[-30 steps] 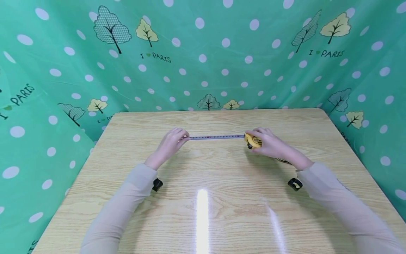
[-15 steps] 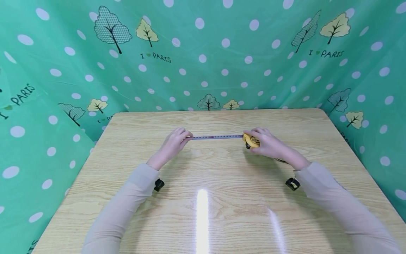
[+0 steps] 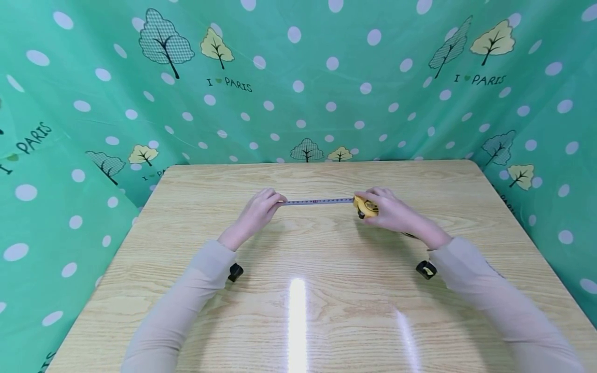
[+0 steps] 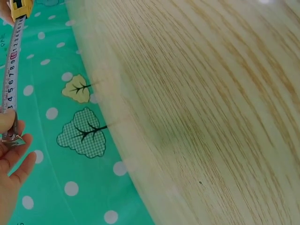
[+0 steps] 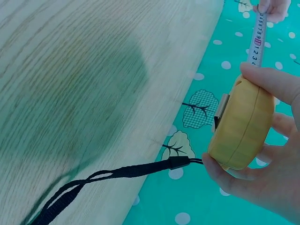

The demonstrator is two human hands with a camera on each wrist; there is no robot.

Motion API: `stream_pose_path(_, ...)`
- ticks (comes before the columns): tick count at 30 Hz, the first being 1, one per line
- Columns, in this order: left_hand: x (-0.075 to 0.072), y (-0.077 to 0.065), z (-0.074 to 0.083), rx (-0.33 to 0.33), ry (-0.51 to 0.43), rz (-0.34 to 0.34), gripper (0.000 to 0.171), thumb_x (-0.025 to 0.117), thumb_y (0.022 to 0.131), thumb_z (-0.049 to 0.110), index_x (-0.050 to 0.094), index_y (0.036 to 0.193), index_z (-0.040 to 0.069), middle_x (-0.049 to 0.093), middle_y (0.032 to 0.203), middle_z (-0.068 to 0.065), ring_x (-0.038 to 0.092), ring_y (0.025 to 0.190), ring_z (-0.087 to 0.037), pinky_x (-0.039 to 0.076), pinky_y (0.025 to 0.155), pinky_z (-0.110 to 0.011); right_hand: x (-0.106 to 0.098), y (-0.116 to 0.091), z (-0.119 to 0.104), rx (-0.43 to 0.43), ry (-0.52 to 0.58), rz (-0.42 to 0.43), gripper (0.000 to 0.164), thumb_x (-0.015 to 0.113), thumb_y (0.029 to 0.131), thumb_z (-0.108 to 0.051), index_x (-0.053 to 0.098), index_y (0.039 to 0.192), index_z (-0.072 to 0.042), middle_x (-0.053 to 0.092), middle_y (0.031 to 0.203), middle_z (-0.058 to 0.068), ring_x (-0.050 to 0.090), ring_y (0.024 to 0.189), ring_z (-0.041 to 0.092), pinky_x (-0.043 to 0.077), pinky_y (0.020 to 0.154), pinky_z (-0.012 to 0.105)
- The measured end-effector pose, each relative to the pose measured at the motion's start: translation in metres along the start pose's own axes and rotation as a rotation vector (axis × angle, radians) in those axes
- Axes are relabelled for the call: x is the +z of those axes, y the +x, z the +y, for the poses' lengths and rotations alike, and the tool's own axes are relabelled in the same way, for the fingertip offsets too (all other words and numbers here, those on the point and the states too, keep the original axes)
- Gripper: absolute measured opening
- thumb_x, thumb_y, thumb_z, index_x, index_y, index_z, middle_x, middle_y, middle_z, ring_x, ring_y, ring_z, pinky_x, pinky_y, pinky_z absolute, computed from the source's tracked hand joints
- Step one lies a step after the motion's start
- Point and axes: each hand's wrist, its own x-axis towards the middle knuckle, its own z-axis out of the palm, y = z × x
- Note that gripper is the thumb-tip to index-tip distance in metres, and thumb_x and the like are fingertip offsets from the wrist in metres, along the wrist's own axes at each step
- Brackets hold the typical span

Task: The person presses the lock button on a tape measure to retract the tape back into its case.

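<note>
1. Right hand (image 3: 391, 210) grips the yellow tape case (image 5: 241, 124) above the wooden table (image 3: 354, 300), black strap (image 5: 136, 169) attached.
2. Left hand (image 3: 256, 210) pinches the blade (image 3: 322, 201) near its metal hook (image 4: 14, 140); the blade runs straight between both hands.
3. Both hands are closer together than a second ago and less blade shows, so it seems to be feeding back into the case.

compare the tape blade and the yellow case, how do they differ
Shape: the yellow case is chunky and rounded; the tape blade is a long, thin strip.
Look: the case is yellow; the blade is pale with printed numbers.
Hold: the right hand grips the case; the left hand pinches the blade's end.
Shared: both belong to one tape measure.
</note>
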Motion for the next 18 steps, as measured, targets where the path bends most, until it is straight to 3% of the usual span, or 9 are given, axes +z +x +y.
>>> stream_pose_path(7,0.0003,0.0007,0.0028,-0.022,-0.006,-0.024,0.012,0.058,0.083,0.001,0.062,0.094,0.004,0.056,0.082,-0.005,0.053,0.082,-0.02,0.044,0.073,-0.032,0.0016,0.001,-0.0027,-0.007,0.001,0.007,0.068,0.07,0.075,-0.018,0.037,0.134,-0.009,0.04,0.125,0.021,0.035,0.113,0.037,0.038,0.085,0.053)
stream_pose_path(18,0.0073,0.0054,0.0054,0.004,-0.007,-0.016,0.012,0.056,0.084,0.0,0.062,0.095,0.003,0.056,0.081,-0.005,0.052,0.081,-0.02,0.045,0.073,-0.031,0.0027,0.0036,-0.0075,-0.008,0.001,0.006,0.068,0.069,0.075,-0.019,0.037,0.135,-0.011,0.041,0.126,0.02,0.036,0.113,0.037,0.04,0.083,0.051)
